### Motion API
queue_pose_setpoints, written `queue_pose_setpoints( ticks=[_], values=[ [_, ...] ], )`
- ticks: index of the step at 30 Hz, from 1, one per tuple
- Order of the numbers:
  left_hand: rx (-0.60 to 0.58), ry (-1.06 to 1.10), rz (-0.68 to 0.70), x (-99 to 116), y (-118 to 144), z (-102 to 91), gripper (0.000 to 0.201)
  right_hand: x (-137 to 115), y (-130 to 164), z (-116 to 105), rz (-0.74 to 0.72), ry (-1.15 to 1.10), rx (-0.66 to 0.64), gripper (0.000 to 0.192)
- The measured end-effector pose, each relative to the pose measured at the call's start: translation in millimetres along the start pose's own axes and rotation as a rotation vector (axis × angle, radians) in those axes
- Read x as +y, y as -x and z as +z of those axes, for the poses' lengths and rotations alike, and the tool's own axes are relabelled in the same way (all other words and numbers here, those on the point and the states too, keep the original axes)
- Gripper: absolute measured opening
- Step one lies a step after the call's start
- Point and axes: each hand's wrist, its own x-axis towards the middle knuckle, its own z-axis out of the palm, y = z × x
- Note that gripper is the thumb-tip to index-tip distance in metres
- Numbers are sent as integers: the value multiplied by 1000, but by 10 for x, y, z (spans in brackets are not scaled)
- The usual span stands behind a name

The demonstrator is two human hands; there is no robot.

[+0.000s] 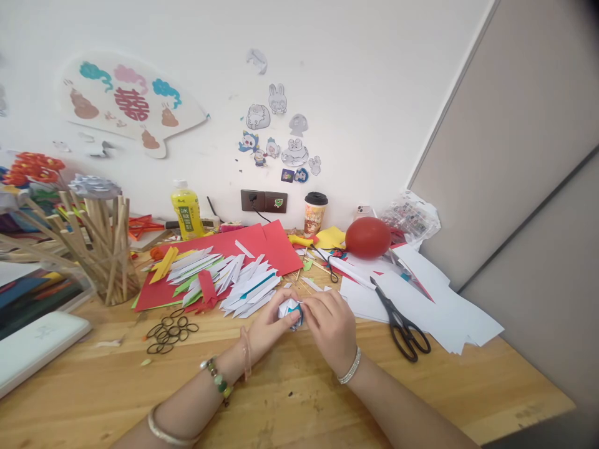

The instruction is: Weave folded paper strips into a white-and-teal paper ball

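Note:
Just above the wooden table [290, 386], my left hand [276, 315] is closed around a small folded-paper piece [291, 309] in white and blue. My right hand [330, 318] pinches at the right side of this same piece, its thumb and fingertips pressed together at the edge. What exactly those fingertips grip is too small to make out. Behind my hands lies a pile of folded paper strips [250, 287], mostly white, with some green, red and blue ones. Black scissors [400, 324] rest to the right of my right hand.
Several black rubber bands [171, 330] lie at left, near a container of wooden sticks [110, 262]. Red paper sheets [276, 243] spread under the strips. A yellow bottle [186, 209], a lidded cup [315, 215] and a red balloon [368, 237] stand behind; white paper [449, 315] lies right.

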Motion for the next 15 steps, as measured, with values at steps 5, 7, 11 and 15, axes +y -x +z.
queue_pose_setpoints(
  ticks=[5, 7, 11, 15],
  values=[
    [-13, 2, -4, -1, 1, -4, 29, -11, -2, -5, -2, 6, -1, 14],
    [-9, 0, -2, 7, 0, -2, 30, -20, -10, -9, -8, 11, -1, 14],
    [-4, 11, -14, 20, 3, 3, 29, -29, -18, -10, -7, 23, -7, 16],
    [6, 0, -7, 25, 4, 2, 29, -25, -24, -19, -2, 7, -1, 15]
  ],
)
